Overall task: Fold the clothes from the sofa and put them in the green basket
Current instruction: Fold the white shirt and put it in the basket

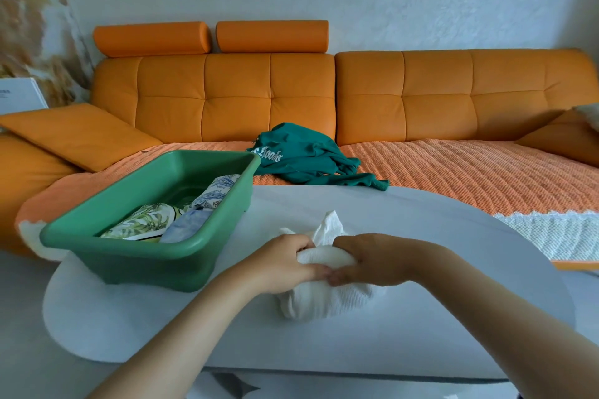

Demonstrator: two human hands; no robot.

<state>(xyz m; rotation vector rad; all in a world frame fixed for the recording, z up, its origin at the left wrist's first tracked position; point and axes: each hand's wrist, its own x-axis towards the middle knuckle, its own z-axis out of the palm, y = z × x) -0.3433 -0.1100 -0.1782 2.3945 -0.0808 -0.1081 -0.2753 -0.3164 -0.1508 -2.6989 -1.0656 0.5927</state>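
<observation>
Pale tabletop [437, 327] fills the near ground, with an orange sofa [236, 97] behind it. My hands meet at the table's middle. My left hand [285, 261] and right hand [372, 261] each clutch a bunch of the white knit garment [327, 300], fingertips nearly touching. The cloth is gathered in a lump under them, with one corner poking up toward twelve o'clock.

I judge I'm mid-fold on this piece, and it looks more bundled than flat. Next I'd need to tuck it into a tidy packet, then carry it toward ten o'clock, where the green basket [146, 256] sits on the table near my left hand. It holds three folded pieces: a leaf-print one [142, 223], a pale blue one [184, 227] and a blue coral-print one [217, 191] leaning toward the far wall.

At twelve o'clock a green sweatshirt [304, 155] lies crumpled on the sofa seat, not yet folded.
</observation>
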